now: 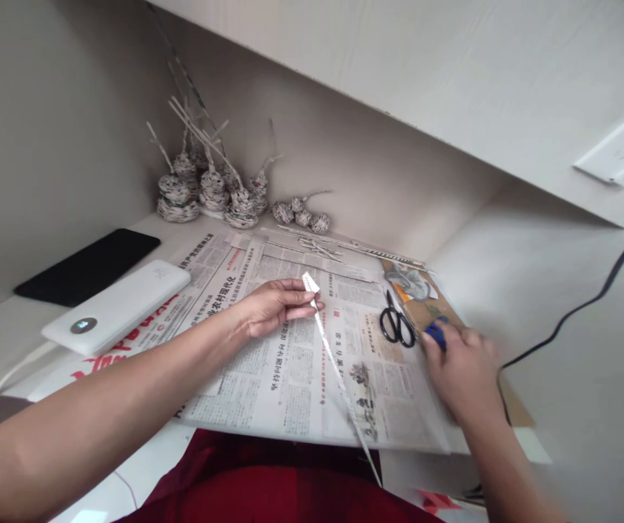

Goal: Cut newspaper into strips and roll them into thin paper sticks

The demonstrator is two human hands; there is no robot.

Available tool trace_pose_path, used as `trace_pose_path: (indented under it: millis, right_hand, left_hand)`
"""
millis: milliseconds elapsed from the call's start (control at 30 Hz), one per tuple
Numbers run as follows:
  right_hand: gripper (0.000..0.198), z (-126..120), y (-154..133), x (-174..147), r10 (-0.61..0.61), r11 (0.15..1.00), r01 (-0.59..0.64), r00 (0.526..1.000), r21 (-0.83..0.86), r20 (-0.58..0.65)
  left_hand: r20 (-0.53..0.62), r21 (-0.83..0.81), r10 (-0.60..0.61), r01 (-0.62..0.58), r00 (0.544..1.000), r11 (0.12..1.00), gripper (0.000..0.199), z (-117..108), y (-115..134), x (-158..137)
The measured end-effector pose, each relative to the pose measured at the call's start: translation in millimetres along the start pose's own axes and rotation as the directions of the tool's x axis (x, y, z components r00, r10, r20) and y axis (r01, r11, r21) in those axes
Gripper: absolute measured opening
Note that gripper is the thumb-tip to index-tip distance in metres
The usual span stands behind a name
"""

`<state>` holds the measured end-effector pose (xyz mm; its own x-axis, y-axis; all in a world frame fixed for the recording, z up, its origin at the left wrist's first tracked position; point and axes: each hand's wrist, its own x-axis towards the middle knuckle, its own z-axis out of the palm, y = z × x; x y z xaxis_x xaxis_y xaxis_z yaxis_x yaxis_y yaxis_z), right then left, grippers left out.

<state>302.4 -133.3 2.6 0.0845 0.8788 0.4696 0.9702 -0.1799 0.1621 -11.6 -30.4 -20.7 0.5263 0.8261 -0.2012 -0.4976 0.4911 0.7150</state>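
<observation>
Between the thumb and fingers of my left hand [284, 306] is the wide, unrolled tip of a rolled paper strip [334, 356]. The strip narrows and runs down over the table edge towards the red clothing. Over at the right, my right hand [463, 367] is closed around a small blue object [436, 333], slightly blurred, whose kind I cannot make out. Just left of that hand lies a pair of black-handled scissors [397, 325]. Sheets of newspaper [301, 392] cover the table under both hands.
Woven paper gourds [213, 192] and small woven balls [304, 214] stand against the back wall. Thin paper rods [355, 250] lie before them. At left are a white power bank [120, 305] with a cable and a black phone-like slab [91, 265]. Brown cardboard [447, 301] lies right.
</observation>
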Motion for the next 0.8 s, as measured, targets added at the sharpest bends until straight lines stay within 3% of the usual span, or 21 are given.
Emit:
trace_pose_path:
  millis: [33,100,167,233,400,500,600,700,767,800]
  right_hand:
    - [0.037,-8.9,-20.1,0.0,-0.085,0.979,0.079,0.996,0.186,0.026]
    - [0.031,-21.0,-62.1,-1.6,-0.210,0.829,0.108,0.970,0.549,0.126]
    - [0.033,-24.2,-99.3,-4.4,-0.268,0.693,0.022,0.936,0.720,0.229]
    - [0.032,-20.8,-125.4,-6.4,-0.280,0.625,-0.051,0.917,0.779,0.285]
    - [0.028,-10.3,-141.8,-3.9,-0.247,0.527,-0.134,0.921,0.839,0.302]
    - [0.030,-9.3,-138.3,-1.3,-0.248,0.410,-0.282,0.881,0.868,0.403]
    - [0.031,-8.4,-136.2,-0.4,-0.322,0.204,-0.476,0.792,0.855,0.518]
    - [0.033,-4.8,-135.3,-1.1,-0.440,-0.023,-0.682,0.664,0.731,0.605]
    - [0.036,-1.6,-135.2,-2.4,-0.515,-0.108,-0.787,0.567,0.608,0.643]
    - [0.038,-0.4,-135.3,-3.2,-0.533,-0.115,-0.805,0.545,0.583,0.647]
  left_hand:
    - [-0.005,-0.001,-0.001,0.001,1.000,1.000,0.013,0.1,-0.3,-0.1]
    - [-0.012,-0.004,-0.002,0.002,1.000,1.000,0.013,0.1,-0.9,-0.3]
    - [-0.019,-0.007,-0.003,0.003,1.000,1.000,0.012,0.1,-1.1,-0.5]
    - [-0.026,-0.013,0.002,-0.003,1.000,1.000,0.012,0.3,-0.3,-0.5]
    - [-0.022,-0.038,0.027,-0.028,0.999,0.999,0.012,0.8,4.8,0.2]
    - [-0.002,-0.042,0.024,-0.024,1.000,0.999,0.011,-0.1,6.3,0.2]
    - [0.019,-0.044,0.014,-0.013,1.000,0.999,0.011,-1.2,5.9,-0.6]
    - [0.018,-0.030,0.003,-0.003,1.000,1.000,0.010,-0.4,5.9,-1.9]
    - [-0.003,-0.016,-0.003,0.003,1.000,1.000,0.010,1.0,6.2,-2.6]
    - [-0.015,-0.012,-0.005,0.005,1.000,1.000,0.010,1.7,6.4,-2.7]
